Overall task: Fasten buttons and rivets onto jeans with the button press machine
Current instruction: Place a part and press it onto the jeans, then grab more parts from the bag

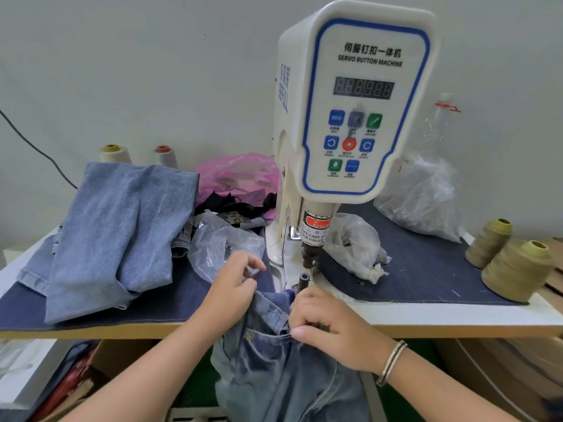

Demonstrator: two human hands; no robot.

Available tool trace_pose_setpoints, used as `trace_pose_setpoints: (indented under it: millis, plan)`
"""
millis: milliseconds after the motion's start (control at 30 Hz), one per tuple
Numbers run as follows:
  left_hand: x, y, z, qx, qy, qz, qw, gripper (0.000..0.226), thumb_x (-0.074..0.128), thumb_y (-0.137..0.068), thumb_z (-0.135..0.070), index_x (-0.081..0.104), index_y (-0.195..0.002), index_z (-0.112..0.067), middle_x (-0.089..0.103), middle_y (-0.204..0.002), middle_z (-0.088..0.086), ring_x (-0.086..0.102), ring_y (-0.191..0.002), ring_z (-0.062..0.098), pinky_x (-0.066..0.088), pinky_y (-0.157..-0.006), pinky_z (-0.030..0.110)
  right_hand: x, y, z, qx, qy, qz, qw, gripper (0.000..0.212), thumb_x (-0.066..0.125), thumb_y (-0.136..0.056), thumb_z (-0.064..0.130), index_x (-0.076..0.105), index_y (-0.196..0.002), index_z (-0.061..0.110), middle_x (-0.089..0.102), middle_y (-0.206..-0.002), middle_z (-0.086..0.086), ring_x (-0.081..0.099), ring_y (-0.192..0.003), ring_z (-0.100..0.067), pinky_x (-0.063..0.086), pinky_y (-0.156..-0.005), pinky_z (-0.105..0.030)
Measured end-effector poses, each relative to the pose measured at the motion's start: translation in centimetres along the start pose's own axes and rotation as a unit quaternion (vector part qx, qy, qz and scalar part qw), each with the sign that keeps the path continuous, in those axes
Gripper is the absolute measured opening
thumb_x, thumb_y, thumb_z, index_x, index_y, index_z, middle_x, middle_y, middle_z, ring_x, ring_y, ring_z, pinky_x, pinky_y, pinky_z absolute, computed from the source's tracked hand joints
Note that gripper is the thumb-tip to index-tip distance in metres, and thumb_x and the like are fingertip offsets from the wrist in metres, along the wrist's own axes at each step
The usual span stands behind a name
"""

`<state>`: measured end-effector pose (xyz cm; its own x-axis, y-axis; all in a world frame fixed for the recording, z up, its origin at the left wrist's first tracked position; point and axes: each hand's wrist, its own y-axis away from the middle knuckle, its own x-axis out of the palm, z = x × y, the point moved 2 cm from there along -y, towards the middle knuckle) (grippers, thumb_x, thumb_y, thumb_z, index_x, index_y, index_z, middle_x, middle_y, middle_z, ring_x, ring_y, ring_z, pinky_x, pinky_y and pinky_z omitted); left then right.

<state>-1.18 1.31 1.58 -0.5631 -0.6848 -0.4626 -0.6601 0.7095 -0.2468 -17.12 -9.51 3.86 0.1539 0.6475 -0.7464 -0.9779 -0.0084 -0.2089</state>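
Observation:
A pair of blue jeans [274,370] hangs over the table's front edge, its waistband lifted toward the lower die [304,280] of the white servo button machine [353,117]. The machine's punch head [310,257] stands just above the die. My left hand [236,284] grips the waistband at its left, fingers curled by a clear plastic bag. My right hand [323,327] pinches the denim near the pocket, right of the die. A metal rivet [251,335] shows on the pocket corner.
A pile of light-blue jeans [122,233] lies on the left of the denim-covered table [426,269]. Clear plastic bags [356,245] sit beside the machine, a pink bag [240,175] behind. Olive thread cones [515,269] stand at the right edge. Cardboard boxes sit under the table.

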Motion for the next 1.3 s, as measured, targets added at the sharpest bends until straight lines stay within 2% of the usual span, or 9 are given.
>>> trace_pose_setpoints:
  millis: [100, 200, 333, 400, 533, 733, 967, 1133, 1300]
  plan:
    - [-0.6, 3.3, -1.6, 0.154, -0.077, -0.064, 0.983, 0.036, 0.044, -0.074, 0.008, 0.051, -0.089, -0.025, 0.046, -0.1, -0.012, 0.046, -0.097, 0.004, 0.036, -0.083, 0.015, -0.1, 0.6, 0.1, 0.032, -0.031, 0.007, 0.999, 0.022, 0.05, -0.094, 0.028, 0.049, -0.072, 0.021, 0.051, -0.073, 0.003, 0.047, -0.074, -0.007, 0.039, -0.075, -0.023]
    - [0.4, 7.3, -2.5, 0.239, -0.05, -0.01, 0.97, 0.021, 0.05, -0.082, -0.012, 0.053, -0.098, -0.026, 0.049, -0.102, -0.017, 0.052, -0.094, 0.008, 0.042, -0.08, 0.023, -0.8, 0.7, -0.1, 0.074, -0.088, -0.011, 0.993, 0.026, 0.051, -0.097, 0.017, 0.049, -0.072, 0.025, 0.046, -0.068, 0.008, 0.041, -0.065, -0.003, 0.035, -0.065, -0.022]
    - [1.4, 8.2, -2.2, 0.163, -0.063, 0.046, 0.983, 0.038, 0.06, -0.08, -0.054, 0.055, -0.111, -0.032, 0.043, -0.12, -0.028, 0.041, -0.118, 0.005, 0.032, -0.096, 0.013, -1.6, 0.7, 0.6, 0.042, -0.17, -0.061, 0.983, 0.023, 0.05, -0.095, 0.027, 0.05, -0.072, 0.027, 0.045, -0.067, 0.013, 0.041, -0.066, 0.0, 0.035, -0.067, -0.015]
    - [1.4, 7.2, -2.6, 0.143, -0.02, 0.091, 0.985, 0.034, 0.061, -0.08, -0.054, 0.06, -0.101, -0.027, 0.049, -0.116, -0.026, 0.04, -0.121, 0.006, 0.03, -0.097, 0.011, -1.9, 0.6, 0.6, 0.036, -0.206, -0.078, 0.975, 0.021, 0.049, -0.093, 0.033, 0.052, -0.072, 0.031, 0.046, -0.068, 0.014, 0.042, -0.068, 0.0, 0.036, -0.069, -0.014]
    - [1.5, 5.0, -2.9, 0.026, 0.161, 0.22, 0.962, 0.02, 0.059, -0.087, -0.042, 0.053, -0.088, -0.022, 0.058, -0.082, -0.009, 0.052, -0.079, 0.009, 0.041, -0.076, 0.023, -2.3, 0.1, -2.2, 0.099, -0.197, -0.11, 0.969, 0.026, 0.05, -0.098, 0.019, 0.054, -0.072, 0.023, 0.047, -0.067, 0.016, 0.042, -0.068, 0.001, 0.036, -0.071, -0.014]
    - [2.5, 1.2, -1.4, -0.094, 0.208, 0.221, 0.948, 0.022, 0.056, -0.081, -0.032, 0.048, -0.085, -0.012, 0.054, -0.081, 0.004, 0.049, -0.08, 0.017, 0.036, -0.08, 0.032, -1.6, -1.5, -6.2, 0.166, -0.172, -0.174, 0.955, 0.032, 0.054, -0.095, 0.02, 0.053, -0.064, 0.028, 0.047, -0.063, 0.016, 0.041, -0.065, 0.0, 0.037, -0.066, -0.014]
    - [3.1, 0.0, -0.4, -0.094, 0.263, 0.192, 0.941, 0.014, 0.055, -0.079, -0.023, 0.05, -0.084, -0.011, 0.052, -0.066, -0.009, 0.048, -0.066, 0.004, 0.038, -0.067, 0.016, -0.6, -2.1, -7.8, 0.158, -0.27, -0.235, 0.92, 0.03, 0.052, -0.096, 0.013, 0.062, -0.069, 0.023, 0.056, -0.066, 0.018, 0.049, -0.069, 0.006, 0.04, -0.07, -0.007]
    - [3.3, -0.3, 0.1, -0.109, 0.302, 0.186, 0.929, 0.009, 0.057, -0.088, -0.015, 0.052, -0.089, -0.008, 0.056, -0.079, 0.008, 0.052, -0.077, 0.018, 0.041, -0.075, 0.029, 0.2, -2.1, -8.4, 0.166, -0.32, -0.252, 0.898, 0.03, 0.053, -0.095, 0.013, 0.065, -0.07, 0.023, 0.061, -0.071, 0.013, 0.053, -0.073, 0.002, 0.043, -0.072, -0.012]
    - [3.6, 0.0, 0.6, -0.102, 0.296, 0.161, 0.936, 0.005, 0.055, -0.095, -0.006, 0.053, -0.09, -0.005, 0.059, -0.078, 0.007, 0.055, -0.075, 0.015, 0.045, -0.072, 0.021, 0.3, -2.1, -8.5, 0.155, -0.318, -0.251, 0.901, 0.03, 0.053, -0.095, 0.011, 0.064, -0.07, 0.023, 0.06, -0.068, 0.015, 0.052, -0.07, 0.003, 0.043, -0.071, -0.011]
